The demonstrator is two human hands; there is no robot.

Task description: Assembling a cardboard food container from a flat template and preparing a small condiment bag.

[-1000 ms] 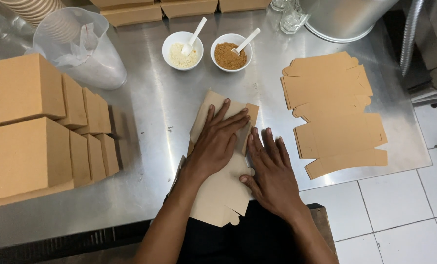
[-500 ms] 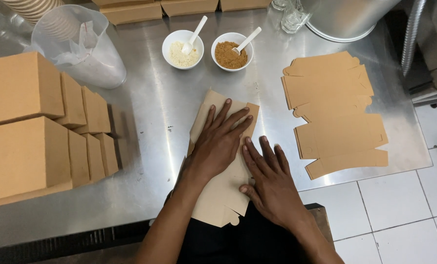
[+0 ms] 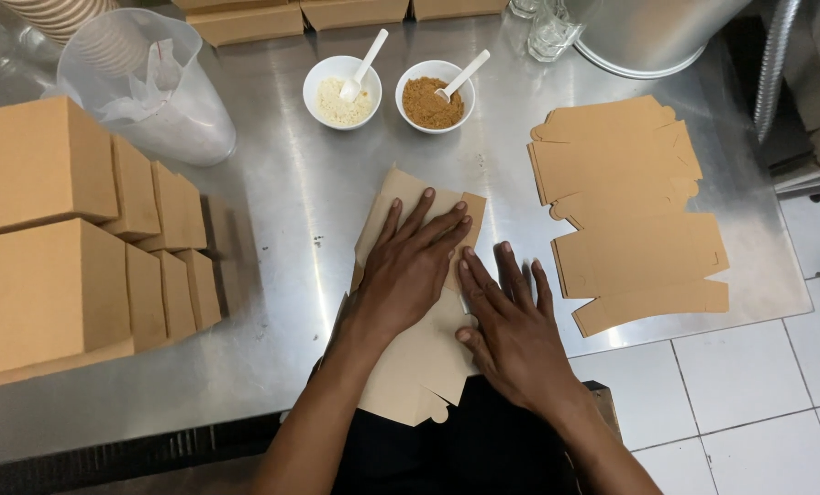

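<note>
Carton blank [image 3: 408, 362] brown, flat, unfolded | left hand [image 3: 408, 268], right hand [image 3: 511, 332]: 2 hands spread flat, pressing, gripping nothing

One view only, and it sat on the person's head, looking almost straight down onto the steel tabletop [image 3: 272, 211]. It was close: forearms rose from the bottom edge, and the left hand [image 3: 408, 266] and right hand [image 3: 513, 328] landed just below centre. The far edge of the tabletop ran along the top, white floor tiles [image 3: 759, 385] filled the lower right corner.
</note>
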